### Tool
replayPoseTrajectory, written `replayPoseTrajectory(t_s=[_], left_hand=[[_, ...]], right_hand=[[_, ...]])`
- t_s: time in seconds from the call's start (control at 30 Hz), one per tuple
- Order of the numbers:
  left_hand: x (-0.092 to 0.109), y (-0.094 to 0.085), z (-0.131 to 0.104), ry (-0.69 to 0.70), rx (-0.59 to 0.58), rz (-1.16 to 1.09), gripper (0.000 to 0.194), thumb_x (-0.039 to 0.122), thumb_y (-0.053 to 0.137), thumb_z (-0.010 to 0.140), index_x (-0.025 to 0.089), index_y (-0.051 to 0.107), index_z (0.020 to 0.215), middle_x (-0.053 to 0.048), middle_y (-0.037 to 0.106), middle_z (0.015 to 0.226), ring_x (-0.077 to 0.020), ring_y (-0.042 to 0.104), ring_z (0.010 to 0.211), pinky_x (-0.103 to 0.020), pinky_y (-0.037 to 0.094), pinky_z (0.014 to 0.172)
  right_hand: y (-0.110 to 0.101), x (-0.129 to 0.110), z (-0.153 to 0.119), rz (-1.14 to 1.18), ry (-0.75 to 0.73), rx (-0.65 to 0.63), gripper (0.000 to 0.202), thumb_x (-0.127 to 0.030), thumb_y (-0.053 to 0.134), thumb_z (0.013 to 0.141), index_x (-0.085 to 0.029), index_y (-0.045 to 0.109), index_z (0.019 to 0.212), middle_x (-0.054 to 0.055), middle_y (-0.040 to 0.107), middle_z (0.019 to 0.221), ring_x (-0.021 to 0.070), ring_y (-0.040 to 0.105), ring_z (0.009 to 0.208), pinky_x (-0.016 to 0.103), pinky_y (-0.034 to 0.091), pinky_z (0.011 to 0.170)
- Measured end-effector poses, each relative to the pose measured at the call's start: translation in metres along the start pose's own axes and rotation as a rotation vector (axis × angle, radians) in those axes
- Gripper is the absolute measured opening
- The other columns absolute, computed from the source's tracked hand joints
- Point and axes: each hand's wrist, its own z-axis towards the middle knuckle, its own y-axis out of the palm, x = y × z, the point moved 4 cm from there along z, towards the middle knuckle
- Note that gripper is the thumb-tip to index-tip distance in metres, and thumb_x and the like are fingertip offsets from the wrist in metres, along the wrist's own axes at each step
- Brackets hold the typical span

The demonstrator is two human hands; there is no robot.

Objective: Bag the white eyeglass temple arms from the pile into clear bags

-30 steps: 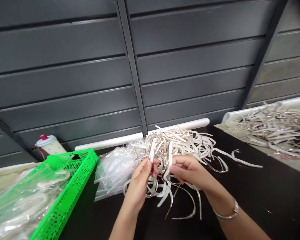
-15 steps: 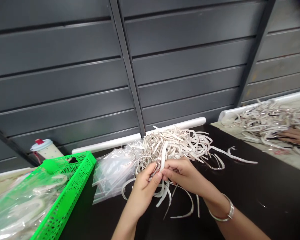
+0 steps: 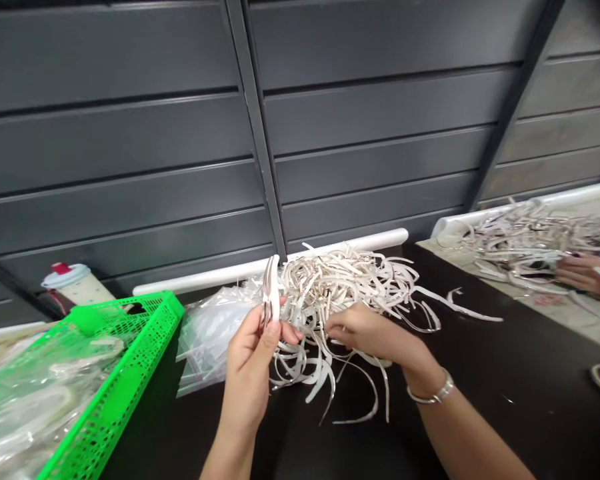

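Note:
A small bundle of curved white-and-silver strips (image 3: 272, 287) stands upright in my left hand (image 3: 253, 350), gripped between thumb and fingers. My right hand (image 3: 375, 333) is at the near side of a tangled pile of similar strips (image 3: 353, 277), its fingers curled in. What it pinches there, if anything, is hidden. Below my hands, several loose curved strips (image 3: 325, 373) spill from the pile onto the dark tabletop (image 3: 460, 393). Clear plastic bags (image 3: 210, 333) lie to the left of the pile, close behind my left hand.
On the left stands a green perforated basket (image 3: 125, 383) with bagged strips in it. A lidded cup (image 3: 80, 285) is behind it. To the right, another person's hand (image 3: 585, 273) touches a second pile of strips (image 3: 545, 233). A grey panelled wall (image 3: 380, 127) rises behind.
My hands have come apart. The left has moved leftward, raising the bundle upright, while the right has stayed by the pile with curled fingers. The view has shifted slightly.

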Motion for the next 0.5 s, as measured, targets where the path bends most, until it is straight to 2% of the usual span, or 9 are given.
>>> replayPoseTrajectory(t_s=[0.1, 0.17, 0.23, 0.3, 0.37, 0.43, 0.5], left_hand=[[-0.001, 0.001, 0.000, -0.012, -0.010, 0.000, 0.025, 0.030, 0.060, 0.086, 0.018, 0.063, 0.107, 0.001, 0.061, 0.064, -0.0146, 0.058, 0.068, -0.027, 0.046, 0.073], [-0.001, 0.001, 0.000, -0.015, -0.023, 0.010, 0.025, 0.031, 0.059, 0.087, 0.019, 0.063, 0.108, 0.001, 0.060, 0.064, -0.0142, 0.058, 0.068, -0.027, 0.046, 0.073], [0.000, 0.001, 0.000, -0.017, -0.031, 0.023, 0.025, 0.031, 0.058, 0.088, 0.018, 0.063, 0.108, 0.001, 0.060, 0.065, -0.0142, 0.057, 0.069, -0.027, 0.046, 0.073], [0.001, 0.001, 0.000, -0.022, -0.033, 0.033, 0.024, 0.032, 0.058, 0.087, 0.018, 0.064, 0.106, 0.000, 0.060, 0.065, -0.0145, 0.057, 0.069, -0.027, 0.045, 0.073], [0.002, 0.001, 0.000, -0.033, -0.022, 0.038, 0.024, 0.033, 0.060, 0.086, 0.017, 0.065, 0.104, 0.000, 0.059, 0.063, -0.0149, 0.057, 0.068, -0.027, 0.045, 0.071], [0.002, 0.001, 0.002, -0.048, 0.003, 0.038, 0.025, 0.034, 0.061, 0.084, 0.017, 0.065, 0.103, 0.001, 0.057, 0.062, -0.0147, 0.055, 0.066, -0.026, 0.043, 0.069], [0.000, 0.001, 0.004, -0.071, 0.032, 0.042, 0.028, 0.035, 0.062, 0.083, 0.017, 0.064, 0.104, 0.002, 0.054, 0.060, -0.0139, 0.051, 0.064, -0.026, 0.042, 0.067]], right_hand=[[0.040, 0.003, 0.014, -0.145, 0.021, -0.154, 0.020, -0.011, 0.049, 0.083, -0.015, 0.063, 0.071, 0.004, 0.062, 0.067, 0.0160, 0.056, 0.065, 0.024, 0.037, 0.061], [0.058, 0.010, 0.022, -0.173, 0.059, -0.177, 0.018, -0.007, 0.051, 0.079, -0.012, 0.063, 0.066, 0.007, 0.061, 0.065, 0.0183, 0.057, 0.064, 0.026, 0.037, 0.059], [0.065, 0.015, 0.027, -0.150, 0.056, -0.174, 0.020, -0.006, 0.051, 0.079, -0.012, 0.061, 0.062, 0.008, 0.060, 0.064, 0.0184, 0.057, 0.063, 0.027, 0.037, 0.059], [0.060, 0.017, 0.029, -0.103, 0.032, -0.166, 0.026, -0.008, 0.049, 0.082, -0.013, 0.059, 0.058, 0.005, 0.058, 0.061, 0.0160, 0.055, 0.061, 0.026, 0.038, 0.059], [0.047, 0.017, 0.028, -0.042, 0.006, -0.154, 0.035, -0.015, 0.043, 0.089, -0.014, 0.057, 0.057, 0.001, 0.055, 0.057, 0.0123, 0.052, 0.056, 0.023, 0.038, 0.056], [0.028, 0.015, 0.025, 0.136, 0.018, -0.100, 0.041, -0.027, 0.040, 0.094, -0.014, 0.060, 0.061, -0.001, 0.051, 0.053, 0.0099, 0.048, 0.050, 0.022, 0.038, 0.052], [0.010, 0.014, 0.020, 0.415, 0.057, 0.018, 0.039, -0.039, 0.046, 0.092, -0.013, 0.066, 0.071, -0.001, 0.052, 0.052, 0.0098, 0.047, 0.048, 0.022, 0.038, 0.049]])
